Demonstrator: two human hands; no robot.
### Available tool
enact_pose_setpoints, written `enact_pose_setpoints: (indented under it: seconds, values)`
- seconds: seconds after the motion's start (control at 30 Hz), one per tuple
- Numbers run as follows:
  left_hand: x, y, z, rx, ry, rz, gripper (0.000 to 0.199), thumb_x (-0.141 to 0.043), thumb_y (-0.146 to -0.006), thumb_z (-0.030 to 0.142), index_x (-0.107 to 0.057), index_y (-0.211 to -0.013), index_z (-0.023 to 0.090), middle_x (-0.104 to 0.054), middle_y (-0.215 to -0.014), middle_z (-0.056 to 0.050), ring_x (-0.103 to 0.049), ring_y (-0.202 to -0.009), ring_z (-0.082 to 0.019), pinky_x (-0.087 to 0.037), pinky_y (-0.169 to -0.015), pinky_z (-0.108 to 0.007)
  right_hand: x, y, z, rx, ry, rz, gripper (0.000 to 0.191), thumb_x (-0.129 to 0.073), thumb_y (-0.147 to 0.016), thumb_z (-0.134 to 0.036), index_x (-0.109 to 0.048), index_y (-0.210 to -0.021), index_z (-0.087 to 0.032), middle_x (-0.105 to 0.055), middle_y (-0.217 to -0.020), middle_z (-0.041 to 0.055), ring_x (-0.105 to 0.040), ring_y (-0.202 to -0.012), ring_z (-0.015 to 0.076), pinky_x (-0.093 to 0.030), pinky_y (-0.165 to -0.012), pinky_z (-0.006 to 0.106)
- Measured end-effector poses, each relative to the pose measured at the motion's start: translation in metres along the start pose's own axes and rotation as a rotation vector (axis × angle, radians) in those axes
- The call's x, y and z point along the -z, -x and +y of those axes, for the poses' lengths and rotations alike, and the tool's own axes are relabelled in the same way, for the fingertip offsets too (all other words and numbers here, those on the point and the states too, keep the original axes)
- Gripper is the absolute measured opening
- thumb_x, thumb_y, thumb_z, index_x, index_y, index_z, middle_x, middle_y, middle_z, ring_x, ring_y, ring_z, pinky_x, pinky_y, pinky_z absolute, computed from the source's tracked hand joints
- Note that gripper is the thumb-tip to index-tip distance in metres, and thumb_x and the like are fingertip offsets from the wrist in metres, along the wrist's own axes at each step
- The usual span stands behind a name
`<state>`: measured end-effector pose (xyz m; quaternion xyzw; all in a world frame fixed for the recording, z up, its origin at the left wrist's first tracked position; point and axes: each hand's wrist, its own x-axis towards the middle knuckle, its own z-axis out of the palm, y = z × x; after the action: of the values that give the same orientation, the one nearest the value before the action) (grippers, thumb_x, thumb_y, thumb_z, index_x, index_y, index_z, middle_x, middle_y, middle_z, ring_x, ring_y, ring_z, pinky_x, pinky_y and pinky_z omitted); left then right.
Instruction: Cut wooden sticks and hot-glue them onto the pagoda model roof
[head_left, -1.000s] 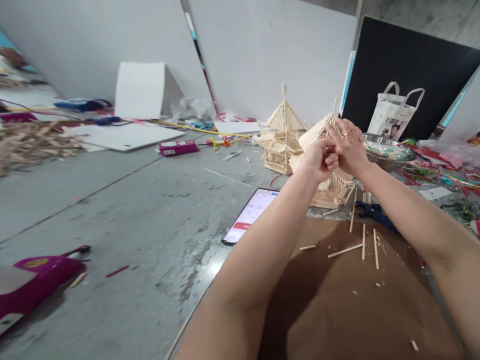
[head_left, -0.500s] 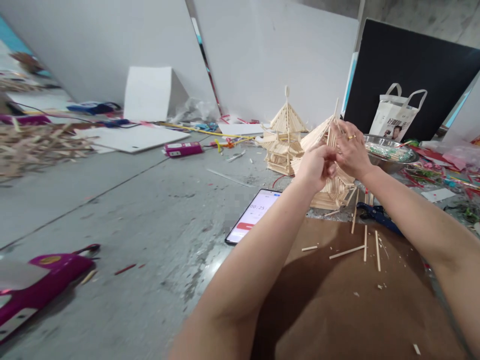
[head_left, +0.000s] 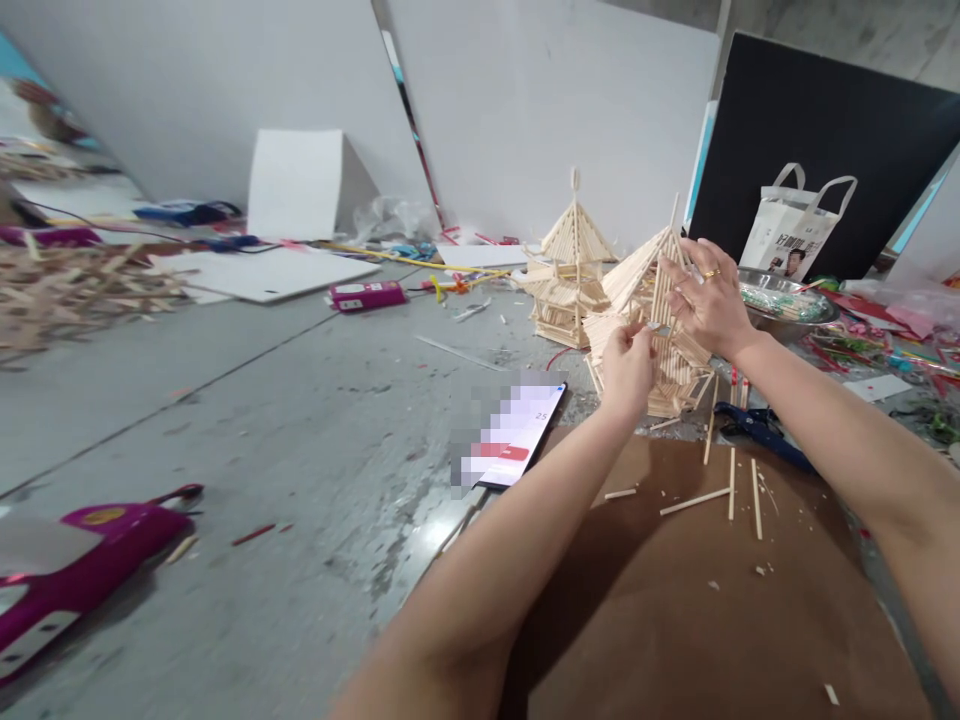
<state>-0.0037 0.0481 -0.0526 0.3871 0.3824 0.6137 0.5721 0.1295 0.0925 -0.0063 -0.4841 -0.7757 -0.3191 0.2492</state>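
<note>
Grey surface (head_left: 337, 430) carries the nearer stick model (head_left: 682, 375) just beyond the brown sheet (head_left: 720, 640), the right hand (head_left: 712, 305) bracing its roof (head_left: 641, 268), fingers spread, the left hand (head_left: 630, 370) pinched at its front, contents unclear; further contact calls for light pressure.

- Makeshift craft workshop
- Loose pale wooden sticks (head_left: 82, 295) heaped far left of the left hand (head_left: 628, 368)
- Short wooden offcuts (head_left: 694, 502) nearer than it
- Bare grey concrete wall (head_left: 892, 40) beyond
</note>
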Motion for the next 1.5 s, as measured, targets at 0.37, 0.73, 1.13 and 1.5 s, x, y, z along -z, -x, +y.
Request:
enact_pose_setpoints:
  seconds: [0.37, 0.73, 1.13, 1.5]
  values:
    - [-0.002, -0.013, 0.001, -0.055, 0.048, -0.160, 0.029, -0.055, -0.079, 0.039, -0.046, -0.065, 0.016, -0.050, -0.051, 0.007, -0.034, -0.027, -0.002, -0.022, -0.030, -0.017, -0.001, -0.002, -0.005, 0.002, 0.031, -0.022, 0.051, -0.032, -0.089, -0.046, -0.033, -0.139, -0.033, -0.033, -0.145, 0.0042, -0.023, -0.133, 0.0286, -0.017, -0.106, 0.055]
    - [-0.005, -0.016, 0.002, -0.032, 0.081, -0.170, 0.029, -0.053, -0.081, 0.035, -0.048, -0.060, 0.015, -0.051, -0.046, 0.005, -0.032, -0.026, -0.003, -0.022, -0.031, -0.018, 0.000, -0.002, -0.004, 0.003, 0.039, -0.025, 0.053, -0.033, -0.088, -0.049, -0.035, -0.138, -0.033, -0.035, -0.144, 0.0044, -0.023, -0.134, 0.0284, -0.016, -0.106, 0.054]
    - [-0.004, -0.020, 0.002, -0.011, 0.078, -0.185, 0.029, -0.055, -0.078, 0.035, -0.049, -0.059, 0.015, -0.049, -0.043, 0.005, -0.032, -0.026, -0.004, -0.023, -0.031, -0.018, -0.001, -0.003, -0.003, 0.009, 0.038, -0.048, 0.053, -0.035, -0.088, -0.045, -0.033, -0.139, -0.032, -0.033, -0.145, 0.0046, -0.021, -0.133, 0.0304, -0.016, -0.105, 0.057]
    - [-0.001, -0.017, 0.001, -0.047, 0.081, -0.185, 0.028, -0.058, -0.076, 0.042, -0.050, -0.067, 0.017, -0.051, -0.047, 0.006, -0.034, -0.027, -0.003, -0.022, -0.031, -0.017, 0.000, -0.002, -0.003, 0.014, 0.049, -0.030, 0.056, -0.034, -0.087, -0.048, -0.029, -0.141, -0.033, -0.033, -0.145, 0.0044, -0.021, -0.134, 0.0293, -0.016, -0.106, 0.055]
